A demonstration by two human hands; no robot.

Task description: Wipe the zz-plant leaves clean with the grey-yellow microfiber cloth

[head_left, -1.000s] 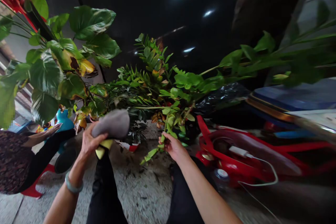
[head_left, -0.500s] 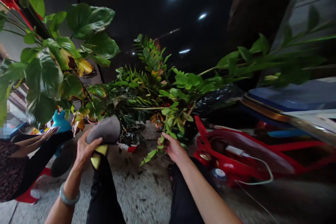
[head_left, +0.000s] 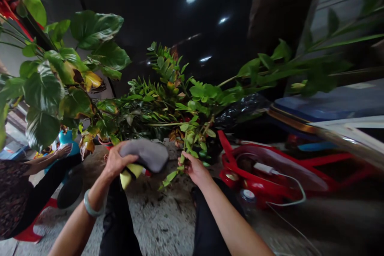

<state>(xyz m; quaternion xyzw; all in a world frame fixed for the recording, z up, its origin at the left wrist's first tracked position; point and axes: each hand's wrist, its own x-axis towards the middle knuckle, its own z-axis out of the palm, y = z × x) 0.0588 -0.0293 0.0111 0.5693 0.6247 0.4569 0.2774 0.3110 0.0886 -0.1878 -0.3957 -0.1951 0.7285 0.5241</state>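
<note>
My left hand (head_left: 118,163), with a pale bangle on its wrist, is closed on a grey cloth (head_left: 147,155) that has yellow and black folds hanging under the fingers. It is slightly blurred, so its exact kind is unclear. To the right, my right hand (head_left: 193,168) pinches a drooping leafy stem (head_left: 189,138) near its lower end. The stem's leafy tip (head_left: 169,179) hangs below the fingers, pointing toward the cloth. Both hands are in front of a cluster of green potted plants (head_left: 168,100).
A red basket-like object (head_left: 255,186) with a white cable (head_left: 300,186) is at right, beside a bottle (head_left: 248,196). Large leaves (head_left: 45,88) spread at upper left. Another person's hand (head_left: 61,151) shows at far left, near a turquoise vessel (head_left: 67,139). Debris dots the concrete floor (head_left: 165,224).
My left hand has moved right with the grey cloth, bringing it nearer the stem. My right hand keeps its pinch on the stem. The view has shifted slightly.
</note>
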